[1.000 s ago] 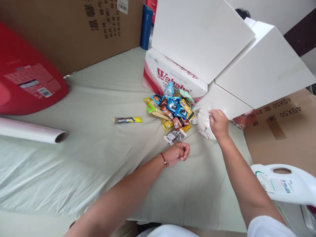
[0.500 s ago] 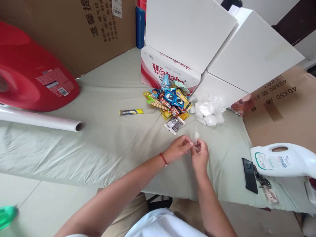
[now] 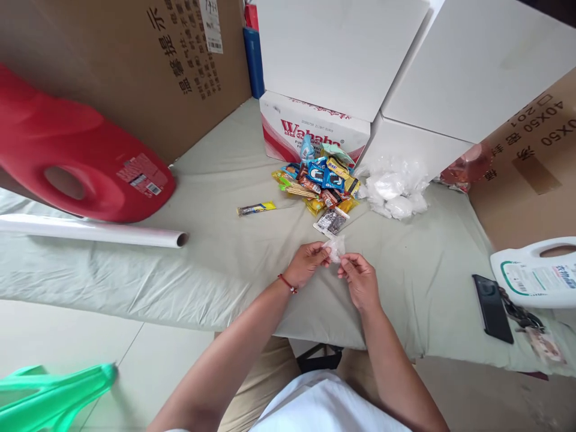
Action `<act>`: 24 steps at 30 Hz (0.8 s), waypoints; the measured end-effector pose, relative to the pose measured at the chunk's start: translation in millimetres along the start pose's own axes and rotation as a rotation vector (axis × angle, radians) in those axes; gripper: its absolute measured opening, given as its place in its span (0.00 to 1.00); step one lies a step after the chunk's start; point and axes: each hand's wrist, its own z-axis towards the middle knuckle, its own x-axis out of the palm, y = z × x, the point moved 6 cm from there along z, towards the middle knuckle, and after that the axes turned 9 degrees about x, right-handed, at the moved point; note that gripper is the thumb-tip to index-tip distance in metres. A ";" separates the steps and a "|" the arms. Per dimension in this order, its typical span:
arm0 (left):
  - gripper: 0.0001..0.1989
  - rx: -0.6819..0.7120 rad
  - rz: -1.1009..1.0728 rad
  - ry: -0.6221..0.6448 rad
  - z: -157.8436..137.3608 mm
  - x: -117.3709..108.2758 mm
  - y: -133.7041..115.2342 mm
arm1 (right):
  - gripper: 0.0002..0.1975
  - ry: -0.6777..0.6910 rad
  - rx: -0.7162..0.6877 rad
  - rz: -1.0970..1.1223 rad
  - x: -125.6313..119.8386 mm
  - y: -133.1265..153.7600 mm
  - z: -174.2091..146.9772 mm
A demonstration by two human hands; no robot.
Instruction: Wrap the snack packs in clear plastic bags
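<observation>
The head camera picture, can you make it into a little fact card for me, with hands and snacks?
Left hand: pinches a small clear plastic bag, crumpled
Right hand: fingertips at the bag's lower right edge
Snack pile: in front of the Wahaha box
Lone bar: yellow-and-dark wrapper, left of the pile
Plastic heap: clear and whitish, right of the pile

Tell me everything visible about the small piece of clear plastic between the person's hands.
The clear plastic is small, thin and filmy, whitish where it creases, with a crumpled, uneven outline. The left hand pinches its left side; the right hand has its fingertips at the lower right edge. It is held over the pale green cloth, just on the near side of the dark snack packet. Whether it is an opened bag cannot be told.
</observation>
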 end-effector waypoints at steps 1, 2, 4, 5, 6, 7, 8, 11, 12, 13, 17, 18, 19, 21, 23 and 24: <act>0.25 -0.009 -0.043 -0.018 1.3 -1.3 0.6 | 0.14 0.009 -0.007 -0.001 -2.2 1.7 1.4; 0.25 -0.014 -0.080 -0.033 2.4 -2.5 1.0 | 0.16 0.013 -0.020 -0.028 -4.3 2.9 2.7; 0.24 -0.013 -0.122 -0.048 3.9 -4.3 1.3 | 0.16 0.011 -0.072 -0.140 -7.3 3.6 4.7; 0.24 -0.008 -0.129 -0.044 4.3 -4.4 1.1 | 0.14 0.008 -0.111 -0.207 -7.9 3.6 5.2; 0.24 -0.002 -0.128 -0.031 4.5 -3.9 0.6 | 0.12 0.008 -0.152 -0.268 -7.8 3.3 5.3; 0.24 0.007 -0.122 -0.014 4.6 -3.2 0.0 | 0.11 0.009 -0.190 -0.316 -7.2 2.6 5.0; 0.23 0.014 -0.114 0.006 4.5 -2.3 -0.5 | 0.10 0.004 -0.221 -0.346 -6.8 1.6 4.5; 0.24 -0.005 -0.088 0.061 4.3 -0.6 1.5 | 0.10 -0.041 -0.246 -0.347 -7.4 -2.0 2.9; 0.25 -0.026 -0.082 0.070 4.3 -1.1 3.5 | 0.11 -0.052 -0.229 -0.321 -7.7 -3.4 2.8; 0.25 -0.049 -0.072 0.077 4.4 -2.1 5.9 | 0.11 -0.061 -0.203 -0.277 -8.5 -4.7 3.0; 0.22 -0.063 -0.022 0.096 6.1 -6.6 10.1 | 0.14 -0.102 -0.067 0.048 -17.3 -3.1 6.2; 0.21 -0.048 -0.027 0.095 6.6 -7.2 9.1 | 0.15 -0.115 -0.036 0.141 -21.3 -0.9 7.2; 0.21 -0.032 -0.053 0.088 7.0 -7.8 7.3 | 0.17 -0.125 -0.004 0.221 -25.7 1.4 8.3; 0.21 -0.019 -0.160 0.052 7.4 -8.9 3.3 | 0.20 -0.133 0.064 0.324 -34.8 4.9 10.0; 0.21 -0.034 -0.275 0.003 7.2 -10.2 0.0 | 0.22 -0.129 0.117 0.343 -43.0 5.6 10.2; 0.21 -0.047 -0.311 -0.015 7.0 -10.7 -1.1 | 0.22 -0.122 0.135 0.320 -46.1 4.6 9.5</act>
